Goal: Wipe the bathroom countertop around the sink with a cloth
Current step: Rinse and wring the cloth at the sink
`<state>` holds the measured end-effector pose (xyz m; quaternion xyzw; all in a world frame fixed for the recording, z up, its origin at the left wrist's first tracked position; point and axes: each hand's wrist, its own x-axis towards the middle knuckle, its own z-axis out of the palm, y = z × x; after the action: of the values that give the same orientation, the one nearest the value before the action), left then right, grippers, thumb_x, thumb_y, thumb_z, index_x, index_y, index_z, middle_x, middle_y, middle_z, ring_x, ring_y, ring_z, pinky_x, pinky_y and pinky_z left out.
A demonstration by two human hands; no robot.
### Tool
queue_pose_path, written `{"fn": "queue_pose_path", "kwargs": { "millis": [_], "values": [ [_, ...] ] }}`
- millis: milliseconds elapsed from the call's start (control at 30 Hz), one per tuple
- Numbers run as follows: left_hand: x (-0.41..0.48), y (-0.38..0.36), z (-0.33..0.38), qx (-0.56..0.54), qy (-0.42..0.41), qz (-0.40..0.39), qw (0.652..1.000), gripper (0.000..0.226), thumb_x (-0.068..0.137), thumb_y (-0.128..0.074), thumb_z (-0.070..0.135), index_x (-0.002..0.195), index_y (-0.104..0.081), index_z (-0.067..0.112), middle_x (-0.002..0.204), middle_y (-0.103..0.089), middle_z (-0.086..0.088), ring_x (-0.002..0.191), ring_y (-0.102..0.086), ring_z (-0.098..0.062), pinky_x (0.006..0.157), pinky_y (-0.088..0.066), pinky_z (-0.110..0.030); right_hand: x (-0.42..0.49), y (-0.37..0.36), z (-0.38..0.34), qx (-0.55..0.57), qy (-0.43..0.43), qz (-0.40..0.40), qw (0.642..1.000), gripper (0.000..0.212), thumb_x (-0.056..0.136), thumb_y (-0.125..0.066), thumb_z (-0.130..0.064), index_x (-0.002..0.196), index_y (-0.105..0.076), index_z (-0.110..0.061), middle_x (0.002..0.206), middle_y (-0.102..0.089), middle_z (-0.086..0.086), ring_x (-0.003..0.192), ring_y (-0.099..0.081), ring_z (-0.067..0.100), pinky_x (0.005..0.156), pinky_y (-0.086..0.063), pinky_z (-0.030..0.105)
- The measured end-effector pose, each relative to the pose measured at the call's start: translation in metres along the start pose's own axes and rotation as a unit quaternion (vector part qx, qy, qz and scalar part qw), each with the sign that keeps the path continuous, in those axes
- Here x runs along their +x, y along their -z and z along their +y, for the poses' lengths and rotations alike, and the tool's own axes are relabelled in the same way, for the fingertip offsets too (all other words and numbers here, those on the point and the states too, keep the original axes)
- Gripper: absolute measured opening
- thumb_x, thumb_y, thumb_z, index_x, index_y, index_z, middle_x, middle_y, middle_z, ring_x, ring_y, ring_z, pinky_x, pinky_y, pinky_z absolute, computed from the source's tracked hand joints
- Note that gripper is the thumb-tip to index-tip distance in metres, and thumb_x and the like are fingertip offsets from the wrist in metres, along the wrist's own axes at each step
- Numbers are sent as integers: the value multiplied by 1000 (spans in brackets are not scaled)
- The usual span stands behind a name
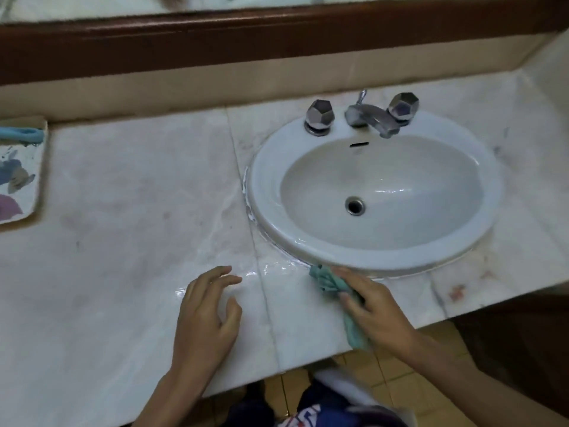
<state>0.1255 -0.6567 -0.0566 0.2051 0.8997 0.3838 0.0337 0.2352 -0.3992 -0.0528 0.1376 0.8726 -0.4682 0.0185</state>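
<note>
A white oval sink [261, 192] is set into a pale marble countertop [123, 211]. A teal cloth [326, 280] lies crumpled on the counter against the sink's front rim, and a strip of it hangs past the counter's front edge. My right hand [375, 309] grips the cloth, fingers over it and thumb curled round it. My left hand [206, 312] sits left of the cloth with its fingers spread and relaxed, just over the counter and holding nothing. The marble between my hands and along the sink's left rim shines wet.
A chrome faucet [369, 117] stands between two faceted knobs [320, 115] at the sink's back. A patterned tray [18, 177] with a blue item sits at the counter's far left. A brown mirror frame [277, 38] runs along the back wall. Tiled floor shows below the front edge.
</note>
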Motion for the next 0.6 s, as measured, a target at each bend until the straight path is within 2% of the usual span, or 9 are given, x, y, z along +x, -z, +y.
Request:
{"fn": "queue_pose_path", "kwargs": {
  "millis": [67,100,167,200,267,367,433,500,600],
  "values": [
    [8,-9,23,0,-65,1,998,38,76,-48,20,109,-66,17,125,-56,11,115,-51,-14,102,-32,-15,2,22,-16,267,-113,32,957,33,94,-53,-1,115,-66,-23,109,-70,-18,103,-63,3,86,-48,21],
    [12,-14,34,5,-117,-1,993,38,77,-50,13,112,-65,15,127,-56,7,117,-52,-16,103,-35,-20,3,33,-20,416,-174,26,892,28,96,-50,-4,116,-66,-15,111,-72,-2,106,-64,16,87,-52,29],
    [18,-25,56,23,-247,-18,969,53,69,-56,-4,119,-61,13,136,-54,-2,124,-51,-22,100,-41,-33,6,56,-24,636,-283,-36,717,35,98,-49,-25,124,-63,-7,124,-64,17,118,-57,34,103,-45,48],
    [22,-29,67,39,-313,-33,948,63,64,-57,-9,123,-57,13,141,-50,-6,130,-48,-25,98,-42,-37,8,67,-25,674,-320,-83,661,43,97,-49,-37,126,-63,-7,128,-61,19,121,-54,40,107,-37,55],
    [33,-38,87,74,-416,-71,904,75,60,-59,-8,131,-48,13,150,-40,-10,139,-39,-32,95,-42,-42,11,86,-27,698,-317,-210,607,52,94,-51,-45,128,-59,-5,127,-58,21,120,-51,45,103,-34,61],
    [62,-57,113,140,-486,-133,852,83,68,-60,3,145,-32,17,159,-26,-7,146,-23,-37,102,-35,-50,15,102,-29,694,-285,-314,582,34,90,-50,-22,120,-56,-9,103,-57,15,92,-56,34,76,-49,44],
    [83,-69,127,146,-523,-153,826,67,82,-53,9,144,-31,19,159,-26,-8,148,-18,-35,106,-29,-53,20,117,-32,669,-246,-371,595,23,88,-50,-12,111,-52,-9,97,-50,9,73,-49,19,56,-44,25],
    [103,-74,144,117,-549,-146,814,43,96,-50,20,137,-38,20,155,-35,-9,147,-24,-32,107,-29,-53,30,137,-35,633,-194,-414,625,17,87,-54,-12,103,-49,-9,98,-45,8,64,-37,9,49,-33,15],
    [135,-77,175,83,-581,-101,803,52,88,-67,18,133,-40,14,139,-55,-14,134,-47,-27,104,-36,-54,44,167,-40,552,-157,-473,669,14,86,-57,-11,97,-48,-10,87,-39,3,59,-25,6,46,-25,13]
  ]
}}
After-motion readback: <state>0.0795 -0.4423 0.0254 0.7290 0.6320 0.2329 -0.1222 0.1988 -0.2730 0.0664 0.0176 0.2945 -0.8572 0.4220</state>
